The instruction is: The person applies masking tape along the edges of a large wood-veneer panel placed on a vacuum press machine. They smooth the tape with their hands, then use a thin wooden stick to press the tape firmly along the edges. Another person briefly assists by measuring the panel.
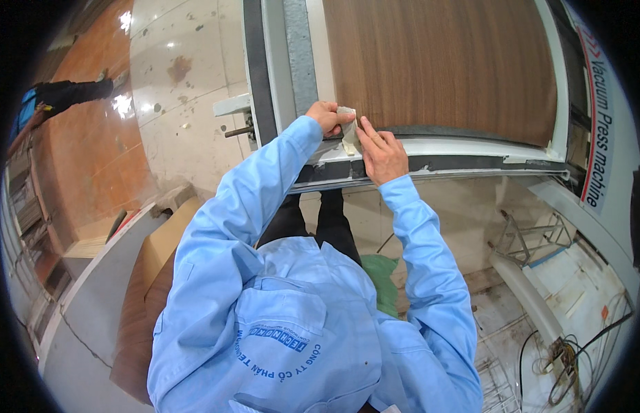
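Observation:
A short, crumpled strip of beige tape (pixel 349 143) stands up at the near left corner of a brown wood-grain panel (pixel 444 65). My left hand (pixel 325 118) pinches its upper end between thumb and fingers. Just right of the strip, my right hand (pixel 385 158) has its fingers stretched out, the fingertips against or very close to the tape. Its palm is over the white frame edge (pixel 451 147) that runs along the panel's near side. Whether the strip's lower end sticks to the frame cannot be made out.
A metal bracket with a rod (pixel 239 131) juts from the frame's left side. Over the orange floor at far left, another person's dark-trousered leg (pixel 76 95) shows. A grey machine side (pixel 619 186) stands at right, with loose cables (pixel 566 365) below and a metal step frame (pixel 533 234) nearby.

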`<state>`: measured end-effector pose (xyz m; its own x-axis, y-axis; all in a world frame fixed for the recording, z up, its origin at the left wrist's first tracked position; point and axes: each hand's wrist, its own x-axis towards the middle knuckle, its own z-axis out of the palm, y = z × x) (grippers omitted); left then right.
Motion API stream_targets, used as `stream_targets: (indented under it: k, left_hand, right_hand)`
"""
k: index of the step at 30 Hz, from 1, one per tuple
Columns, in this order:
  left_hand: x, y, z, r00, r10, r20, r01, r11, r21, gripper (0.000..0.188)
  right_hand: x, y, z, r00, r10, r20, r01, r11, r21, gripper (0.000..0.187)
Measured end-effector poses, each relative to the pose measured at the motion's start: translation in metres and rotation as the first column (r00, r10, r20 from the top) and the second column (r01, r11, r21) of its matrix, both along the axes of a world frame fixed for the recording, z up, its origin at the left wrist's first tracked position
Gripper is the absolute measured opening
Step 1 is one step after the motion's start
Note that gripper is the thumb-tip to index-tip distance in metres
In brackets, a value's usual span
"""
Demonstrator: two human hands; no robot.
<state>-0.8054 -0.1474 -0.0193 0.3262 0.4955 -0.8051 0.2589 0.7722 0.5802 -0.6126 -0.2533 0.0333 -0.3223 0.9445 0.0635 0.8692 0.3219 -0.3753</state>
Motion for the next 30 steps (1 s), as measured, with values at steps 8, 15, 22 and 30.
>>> stream_targets:
  k: [8,15,22,30]
  left_hand:
    - [0.0,-0.002,-0.006,1.0,-0.012,-0.01,0.013,1.0,0.019,0.023]
    - [-0.008,-0.001,-0.01,0.998,-0.016,0.066,0.017,1.0,-0.008,0.018]
    - [-0.017,-0.005,-0.021,0.999,-0.023,0.041,0.023,1.0,-0.01,0.015]
    - [-0.025,-0.013,0.031,0.888,0.242,-0.391,0.109,0.716,0.69,0.028]
  right_hand:
    - [-0.001,0.001,0.003,0.998,-0.015,-0.056,0.016,1.0,0.007,0.04]
    - [0.003,0.003,0.014,0.988,0.019,-0.15,-0.001,0.992,0.123,0.032]
    - [-0.005,-0.016,0.003,0.968,0.082,-0.236,-0.093,0.995,-0.035,0.031]
    - [-0.01,-0.025,0.028,0.978,0.063,-0.201,-0.053,0.997,0.055,0.04]
